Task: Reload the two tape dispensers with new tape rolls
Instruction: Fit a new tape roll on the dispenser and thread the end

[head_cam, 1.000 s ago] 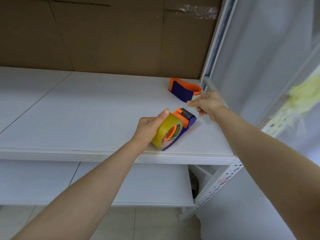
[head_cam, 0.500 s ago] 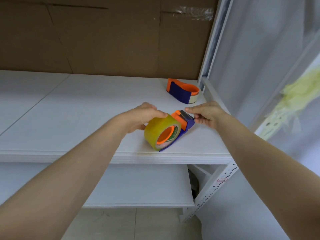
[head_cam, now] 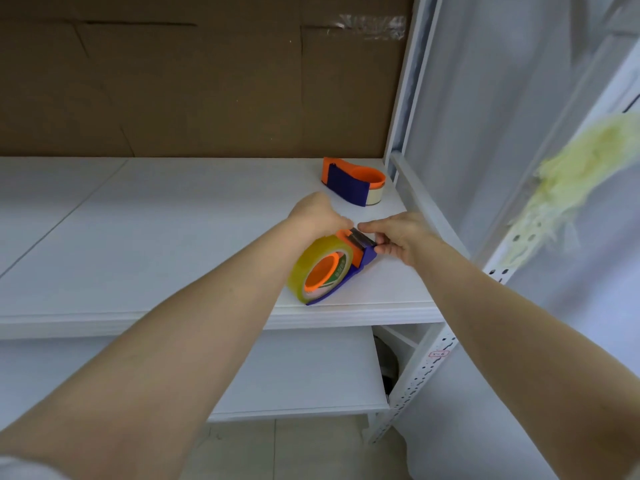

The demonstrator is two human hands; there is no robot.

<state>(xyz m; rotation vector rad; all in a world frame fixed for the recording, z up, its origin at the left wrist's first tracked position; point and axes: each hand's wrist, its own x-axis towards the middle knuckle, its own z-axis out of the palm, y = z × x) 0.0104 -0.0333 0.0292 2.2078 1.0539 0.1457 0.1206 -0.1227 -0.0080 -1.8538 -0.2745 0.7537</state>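
Near dispenser point(head_cam: 366, 262): blue and orange, resting close to the front edge of the shelf point(head_cam: 156, 237), toward its front right corner.
Tape roll point(head_cam: 311, 268): yellow-tinted clear tape, seated round the orange hub, open face turned to the camera.
Far dispenser point(head_cam: 348, 184): same colours, near the back right corner, well apart from both hands. Pale band at its end, roll or bare core impossible to tell.
Left hand point(head_cam: 317, 214): laid over the top of the roll, fingers curled down its far side, bracing it. Fingertips hidden.
Right hand point(head_cam: 403, 237): pinching the cutter head point(head_cam: 360, 240), forefinger along the top, thumb on the blue side.
Step, as judged: 1 of 2 dispensers carrying a fresh roll. Loose end probably being led to the blade, though no free strip visible.
Handling: light, rigid plastic, likely to skid on the smooth white board unless held down. Roll firm, slick on its outer wrap, sticky at the free end.
Where to hold: roll by its outer rim, dispenser by the blue body behind the head, clear of the toothed blade.
Risk: tape end folding back on itself, or the dispenser nudged off the front edge.
Surroundings: brown cardboard point(head_cam: 207, 81) behind the shelf, white post point(head_cam: 403, 98) at the right, lower shelf point(head_cam: 294, 368) beneath.
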